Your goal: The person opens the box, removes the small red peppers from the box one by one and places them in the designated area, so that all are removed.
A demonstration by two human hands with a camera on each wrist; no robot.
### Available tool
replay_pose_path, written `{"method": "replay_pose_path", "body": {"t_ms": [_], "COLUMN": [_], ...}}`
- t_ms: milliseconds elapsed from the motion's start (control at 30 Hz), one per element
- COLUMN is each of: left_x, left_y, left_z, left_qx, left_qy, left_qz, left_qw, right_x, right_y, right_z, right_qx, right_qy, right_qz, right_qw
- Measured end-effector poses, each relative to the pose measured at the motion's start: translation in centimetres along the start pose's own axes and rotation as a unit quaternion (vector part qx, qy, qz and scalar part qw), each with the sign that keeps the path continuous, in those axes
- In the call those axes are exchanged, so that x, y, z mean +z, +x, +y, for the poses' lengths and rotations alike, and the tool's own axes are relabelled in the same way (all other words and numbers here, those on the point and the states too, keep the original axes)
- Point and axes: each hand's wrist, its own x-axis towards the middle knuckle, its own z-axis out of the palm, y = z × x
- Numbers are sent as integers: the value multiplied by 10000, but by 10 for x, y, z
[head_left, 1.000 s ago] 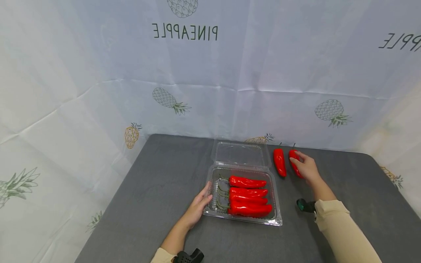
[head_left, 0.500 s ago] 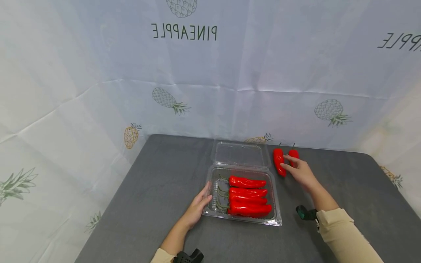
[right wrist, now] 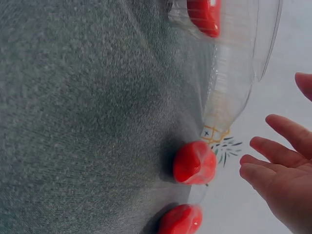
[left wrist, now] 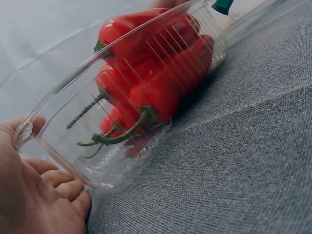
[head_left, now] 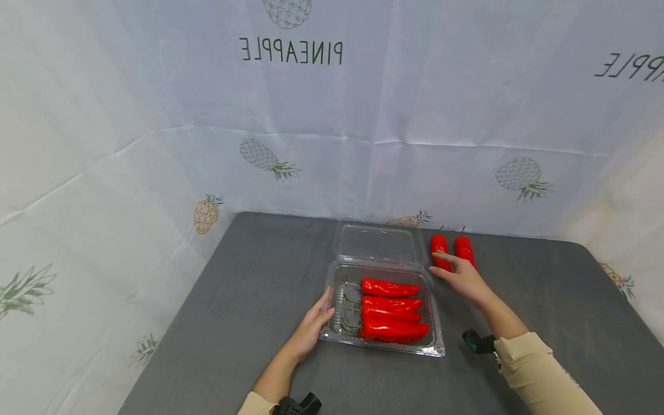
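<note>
A clear plastic clamshell box [head_left: 438, 325] lies on the table with its lid folded back, several red peppers [head_left: 392, 330] with green stems lined up inside. My left hand [head_left: 309, 328] holds the box's left side; in the left wrist view the thumb hooks over the rim and the fingers lie against the outside wall. Right of the lid, two more red peppers lie side by side, the nearer one to the box [head_left: 438, 244] and another [head_left: 464, 250]. My right hand [head_left: 464, 279] hovers over the lower end of the first, fingers extended and apart from it in the right wrist view.
The grey-covered table [head_left: 249, 276] runs back to a white curtain [head_left: 311, 104] with pineapple prints. The transparent lid [head_left: 381, 241] lies flat behind the box. A black wrist device [head_left: 478, 342] is on my right wrist.
My right hand has moved left, from the far right pepper across to the pepper nearer the box. The left hand and the box have stayed in place.
</note>
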Motion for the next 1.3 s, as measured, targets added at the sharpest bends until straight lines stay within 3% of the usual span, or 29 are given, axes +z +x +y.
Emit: {"method": "replay_pose_path", "body": {"t_ms": [167, 400, 633, 800, 967, 1133, 1300], "left_x": [0, -1, -1, -2, -2, -1, 1], "left_y": [1, 1, 0, -1, -2, -1, 1], "left_z": [0, 0, 0, -1, -3, -2, -1], "left_qx": [-3, -31, -12, -22, 52, 91, 86], "left_qy": [26, 110, 72, 121, 140, 66, -27], "left_qz": [58, 180, 225, 160, 47, -44, -35], "left_qw": [10000, 9998, 9997, 9998, 9999, 9999, 10000], "right_x": [3, 8, 19, 28, 34, 37, 42], "right_y": [-2, -4, -6, -7, -11, -17, -20], "right_z": [-4, -13, -28, -42, -52, -58, -65], "right_qx": [-184, -750, -1057, -1334, -1347, -1486, -1581], "right_qy": [-119, -416, -416, -747, -1020, -1270, -1652], "right_qz": [-172, -355, -922, -1336, -1819, -2340, -2609], "right_qw": [9996, 9957, 9892, 9792, 9687, 9524, 9379]}}
